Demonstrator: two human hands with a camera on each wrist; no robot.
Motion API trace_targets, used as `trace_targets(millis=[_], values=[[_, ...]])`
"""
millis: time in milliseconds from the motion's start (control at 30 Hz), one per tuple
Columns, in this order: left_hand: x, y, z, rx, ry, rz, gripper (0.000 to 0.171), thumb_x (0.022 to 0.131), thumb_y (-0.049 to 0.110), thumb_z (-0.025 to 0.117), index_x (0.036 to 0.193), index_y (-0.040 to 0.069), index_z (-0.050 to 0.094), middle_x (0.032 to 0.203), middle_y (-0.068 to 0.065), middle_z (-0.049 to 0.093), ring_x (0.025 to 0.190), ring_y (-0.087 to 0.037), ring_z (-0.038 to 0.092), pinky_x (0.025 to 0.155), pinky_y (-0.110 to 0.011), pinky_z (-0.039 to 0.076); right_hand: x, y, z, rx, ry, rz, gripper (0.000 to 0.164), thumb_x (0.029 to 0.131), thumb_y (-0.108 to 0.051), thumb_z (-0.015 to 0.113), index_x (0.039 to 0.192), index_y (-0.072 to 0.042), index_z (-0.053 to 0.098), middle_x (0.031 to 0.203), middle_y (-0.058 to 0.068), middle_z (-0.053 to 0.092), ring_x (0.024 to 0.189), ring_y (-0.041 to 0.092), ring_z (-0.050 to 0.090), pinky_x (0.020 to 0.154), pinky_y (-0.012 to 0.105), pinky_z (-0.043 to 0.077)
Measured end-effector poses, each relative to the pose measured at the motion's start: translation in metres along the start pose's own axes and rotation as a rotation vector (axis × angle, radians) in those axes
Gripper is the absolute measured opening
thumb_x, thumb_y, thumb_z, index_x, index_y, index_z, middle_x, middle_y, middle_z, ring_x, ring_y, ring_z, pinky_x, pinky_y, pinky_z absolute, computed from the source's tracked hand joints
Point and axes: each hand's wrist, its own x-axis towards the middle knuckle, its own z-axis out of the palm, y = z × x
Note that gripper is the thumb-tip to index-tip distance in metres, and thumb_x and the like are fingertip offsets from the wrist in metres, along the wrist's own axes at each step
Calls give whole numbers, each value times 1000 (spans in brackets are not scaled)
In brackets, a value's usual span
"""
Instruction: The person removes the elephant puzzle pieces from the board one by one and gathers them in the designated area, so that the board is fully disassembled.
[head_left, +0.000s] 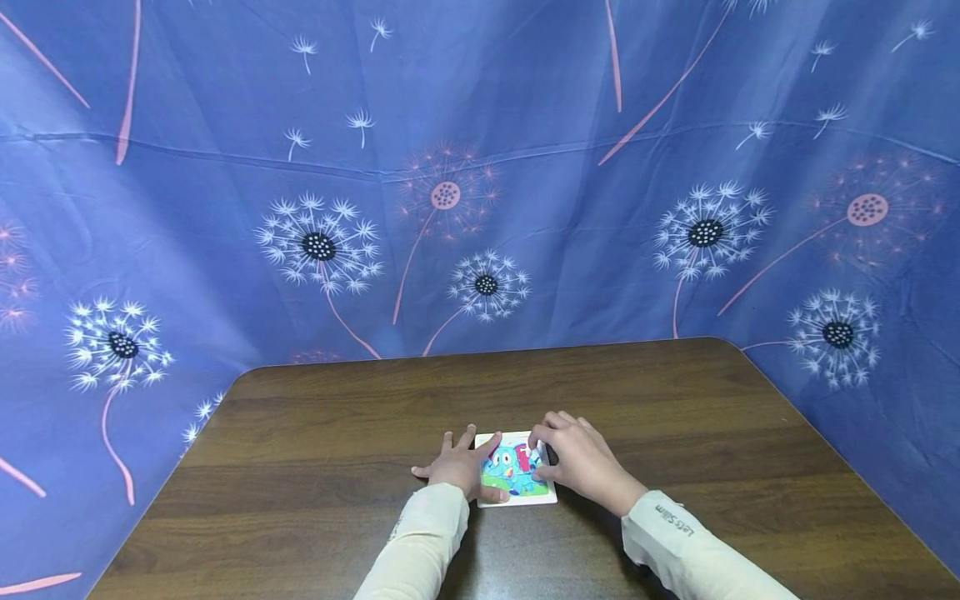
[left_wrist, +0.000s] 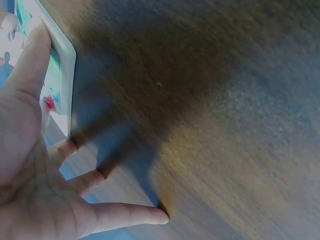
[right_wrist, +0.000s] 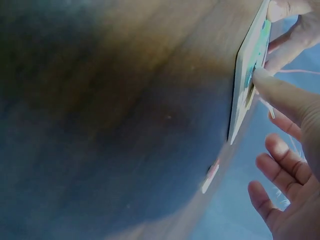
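A small picture puzzle board [head_left: 528,502] with a blue elephant on green lies flat on the table. My left hand [head_left: 456,468] spreads over its left side, thumb and index finger resting on the board and the other fingers splayed onto the wood. From the right, my right hand [head_left: 581,454] reaches over the board and pinches a thin, white-edged puzzle piece [right_wrist: 268,107] between thumb and index finger. That piece stands tilted up at the board's surface, partly hidden by the fingers. The remaining right fingers are loosely bent.
A loose puzzle piece [right_wrist: 211,176] lies on the wood just beyond the board, beside the right hand. The brown wooden table [head_left: 337,433] extends around both hands. Behind it hangs a blue curtain [head_left: 570,208] with dandelion prints.
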Motion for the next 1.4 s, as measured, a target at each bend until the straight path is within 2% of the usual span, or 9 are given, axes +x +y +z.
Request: trace_targets(millis=[133, 400, 567, 667, 900, 1167, 1400], values=[[0, 0, 0, -21, 3, 1, 91, 74, 55, 86, 153, 39, 45, 163, -1, 35, 151, -38, 27, 91, -84, 36, -2, 4, 1, 59, 10, 38, 34, 71, -28, 94, 94, -21, 70, 94, -5, 62, 89, 14, 56, 76, 39, 49], [1, 0, 0, -26, 6, -2, 91, 73, 54, 87, 153, 39, 45, 162, -1, 35, 151, -38, 27, 90, -84, 36, -5, 14, -3, 233, 12, 122, 31, 74, -22, 93, 98, -19, 74, 93, -5, 62, 87, 17, 59, 73, 34, 50], [2, -1, 1, -30, 1, -5, 92, 73, 53, 88, 153, 39, 45, 163, -1, 34, 151, -37, 26, 91, -84, 35, -6, 20, -7, 293, 5, 188, 30, 77, -21, 91, 102, -19, 75, 95, -3, 62, 87, 18, 57, 72, 34, 49], [1, -1, 2, -32, 5, -5, 91, 73, 52, 88, 153, 39, 45, 163, -1, 34, 151, -37, 26, 91, -85, 35, -8, 24, -10, 304, 15, 206, 29, 78, -21, 90, 103, -19, 76, 97, -2, 63, 87, 19, 57, 73, 35, 48], [-3, -1, -1, -29, 18, 3, 91, 73, 52, 88, 153, 38, 46, 162, -1, 36, 151, -37, 27, 90, -84, 36, -14, 37, -16, 290, 46, 215, 29, 78, -22, 90, 103, -17, 76, 101, -1, 66, 102, 28, 62, 85, 47, 52], [-3, 0, -2, -30, 24, 11, 91, 73, 51, 89, 153, 37, 46, 162, -2, 36, 150, -37, 28, 90, -84, 36, -22, 54, -20, 292, 93, 223, 31, 78, -25, 90, 104, -15, 77, 98, -1, 66, 97, 27, 62, 82, 46, 51], [0, -2, 3, -33, 31, 18, 92, 73, 51, 89, 153, 37, 46, 162, -2, 35, 150, -38, 28, 89, -85, 36, -25, 70, -23, 280, 93, 267, 30, 80, -24, 88, 106, -15, 77, 103, 2, 67, 102, 30, 62, 85, 53, 51]])
